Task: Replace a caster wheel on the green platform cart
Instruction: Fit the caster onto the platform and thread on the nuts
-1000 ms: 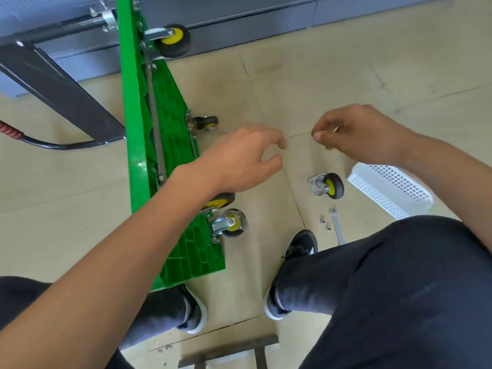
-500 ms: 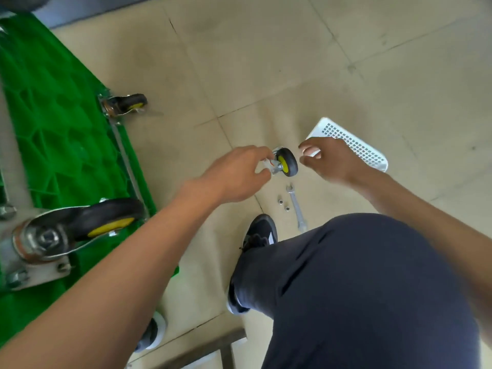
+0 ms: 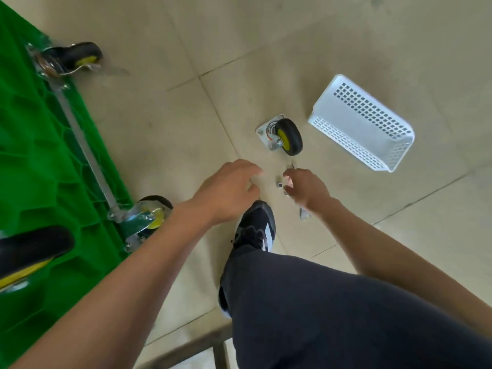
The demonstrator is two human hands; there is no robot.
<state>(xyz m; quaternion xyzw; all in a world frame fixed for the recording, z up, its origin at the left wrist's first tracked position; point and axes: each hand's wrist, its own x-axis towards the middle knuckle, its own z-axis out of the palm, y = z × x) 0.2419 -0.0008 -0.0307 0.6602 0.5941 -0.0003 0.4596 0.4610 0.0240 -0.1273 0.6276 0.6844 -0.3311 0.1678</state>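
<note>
The loose caster wheel [image 3: 282, 135], black with a yellow hub and a steel plate, lies on the floor tiles. Just in front of it are small nuts [image 3: 280, 185] and a wrench [image 3: 303, 215], most of which is covered by my right hand [image 3: 306, 187]. That hand's forefinger and thumb curl close at the nuts; whether they pinch one I cannot tell. My left hand [image 3: 229, 190] hovers beside it with relaxed fingers and holds nothing. The green platform cart [image 3: 40, 155] stands on its side at the left, with mounted casters [image 3: 72, 58] [image 3: 149, 217] showing.
A white perforated basket [image 3: 367, 123] lies right of the loose caster. My dark shoe [image 3: 255, 227] and trouser leg [image 3: 332, 310] fill the lower middle. A large mounted wheel [image 3: 29, 251] sits at the left edge. A metal frame [image 3: 202, 347] crosses the bottom.
Both hands dropped from beside the loose caster toward me, to the nuts and wrench. The view moved closer to the floor and swung further from the cart.
</note>
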